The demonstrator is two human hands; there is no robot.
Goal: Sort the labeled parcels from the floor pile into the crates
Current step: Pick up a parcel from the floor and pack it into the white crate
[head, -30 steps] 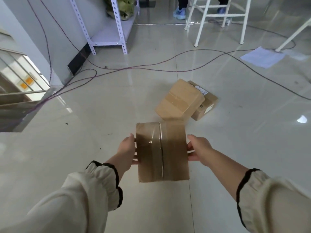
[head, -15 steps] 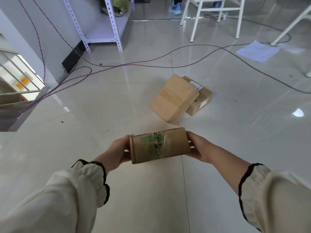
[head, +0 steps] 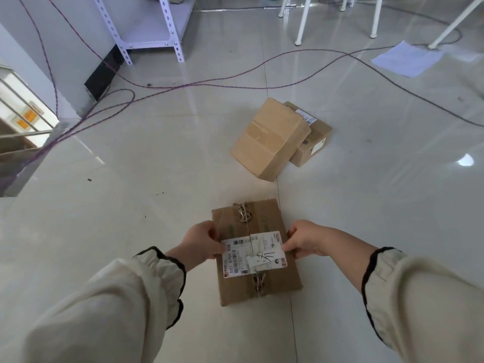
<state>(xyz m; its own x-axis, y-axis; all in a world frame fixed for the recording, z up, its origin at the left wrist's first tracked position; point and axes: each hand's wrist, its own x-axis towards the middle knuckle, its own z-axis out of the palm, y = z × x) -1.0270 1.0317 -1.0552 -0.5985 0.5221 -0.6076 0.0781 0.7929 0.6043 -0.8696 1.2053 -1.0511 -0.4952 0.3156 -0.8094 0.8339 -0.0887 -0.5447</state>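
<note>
- Parcel [head: 255,251], held above the floor, has just been turned label-up.
- Left hand [head: 201,243] and right hand [head: 303,242] pinch its side edges.
- The label can now be read for sorting.

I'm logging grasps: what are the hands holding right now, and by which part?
Both hands hold one labeled parcel: left hand grips its left edge, right hand its right edge.
</note>
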